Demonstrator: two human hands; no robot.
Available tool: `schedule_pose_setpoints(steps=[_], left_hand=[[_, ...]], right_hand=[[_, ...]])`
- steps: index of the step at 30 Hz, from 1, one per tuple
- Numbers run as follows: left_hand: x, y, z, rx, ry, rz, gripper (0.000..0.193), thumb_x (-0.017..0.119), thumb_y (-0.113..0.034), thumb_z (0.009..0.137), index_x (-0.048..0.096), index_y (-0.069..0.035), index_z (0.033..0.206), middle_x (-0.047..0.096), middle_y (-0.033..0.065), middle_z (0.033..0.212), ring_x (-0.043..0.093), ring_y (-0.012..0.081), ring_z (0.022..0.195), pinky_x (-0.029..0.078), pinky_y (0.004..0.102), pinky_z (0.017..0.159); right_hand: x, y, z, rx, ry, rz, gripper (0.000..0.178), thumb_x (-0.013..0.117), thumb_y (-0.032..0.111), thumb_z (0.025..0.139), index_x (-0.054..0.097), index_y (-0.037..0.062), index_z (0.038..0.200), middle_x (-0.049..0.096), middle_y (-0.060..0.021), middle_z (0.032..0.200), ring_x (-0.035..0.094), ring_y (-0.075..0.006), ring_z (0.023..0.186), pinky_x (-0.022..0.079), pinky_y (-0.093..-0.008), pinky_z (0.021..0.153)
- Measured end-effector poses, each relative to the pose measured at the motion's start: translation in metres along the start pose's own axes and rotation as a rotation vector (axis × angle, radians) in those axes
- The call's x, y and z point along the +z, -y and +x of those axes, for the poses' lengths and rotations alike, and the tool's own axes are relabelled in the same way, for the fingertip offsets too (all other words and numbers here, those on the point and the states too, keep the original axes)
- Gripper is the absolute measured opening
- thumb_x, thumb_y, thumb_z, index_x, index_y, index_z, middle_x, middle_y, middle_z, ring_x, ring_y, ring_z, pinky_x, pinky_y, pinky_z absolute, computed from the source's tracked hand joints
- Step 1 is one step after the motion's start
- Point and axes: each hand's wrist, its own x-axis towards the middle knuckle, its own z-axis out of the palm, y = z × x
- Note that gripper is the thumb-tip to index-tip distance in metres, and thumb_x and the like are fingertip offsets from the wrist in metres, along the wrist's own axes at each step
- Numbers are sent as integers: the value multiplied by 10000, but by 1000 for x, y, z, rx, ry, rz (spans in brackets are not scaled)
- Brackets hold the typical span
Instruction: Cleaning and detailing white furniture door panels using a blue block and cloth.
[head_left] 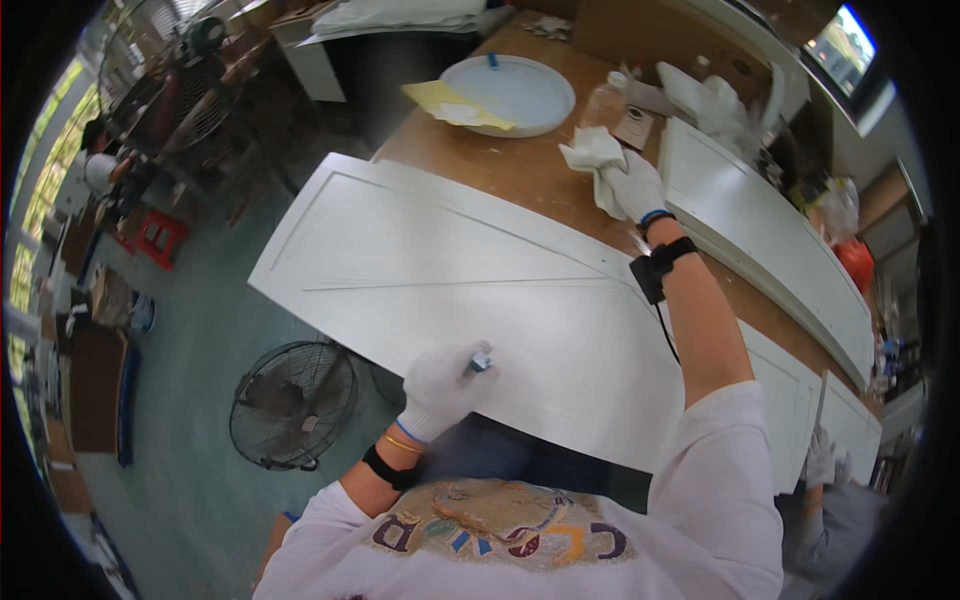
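Note:
A long white panel point(400, 225) with a recessed border lies across the workbench in front of me. Over its near edge, my left hand point(440, 388), in a white knitted glove, is closed around a small light-blue object point(481, 361); most of it is hidden in the fist, so its kind does not show. My right hand point(636, 187), gloved the same way, reaches past the panel's far side. Its fingers grip a crumpled white cloth point(597, 155) above the brown bench top. A clear plastic bottle point(604, 102) stands just beyond the cloth.
A round white tray point(545, 95) with a yellow sheet point(450, 105) sits at the back of the bench point(480, 165). More white panels point(760, 220) lie to the right, where a co-worker's gloved hand point(820, 460) shows. A black floor fan point(293, 405) stands at left.

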Motion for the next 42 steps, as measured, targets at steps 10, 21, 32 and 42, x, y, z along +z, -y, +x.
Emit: schedule_pose_setpoints(steps=[10, 21, 32, 42], left_hand=[[11, 44, -17, -338, 28, -492, 256, 597, -82, 927, 593, 68, 1134, 629, 68, 900, 582, 104, 743, 496, 242, 666], [32, -10, -20, -302, 136, -576, 263, 591, -60, 930, 578, 51, 1168, 610, 38, 915, 566, 88, 792, 481, 233, 706], [57, -8, -14, -223, 205, -342, 247, 671, -86, 880, 626, 51, 1081, 646, 47, 861, 573, 87, 773, 489, 249, 722], [58, -9, -13, -235, 202, -292, 231, 674, -84, 867, 629, 35, 1060, 646, 61, 863, 582, 112, 780, 484, 260, 744]], right_hand=[[-171, -8, -194, 134, -237, 1027, 310, 608, 188, 888, 628, -3, 1132, 655, -43, 1037, 611, -142, 947, 495, -272, 842], [-304, -200, -373, 448, -989, 49, 406, 553, 88, 847, 511, 8, 1243, 621, -153, 1120, 631, -277, 962, 506, -329, 822], [-267, -308, -299, 610, -90, -693, 347, 552, 279, 867, 632, 63, 1126, 649, -179, 1126, 609, -353, 1058, 487, -425, 910], [-260, -312, -271, 699, 308, -837, 325, 479, 175, 885, 683, 66, 1112, 661, -168, 1154, 643, -335, 1050, 511, -437, 866]])
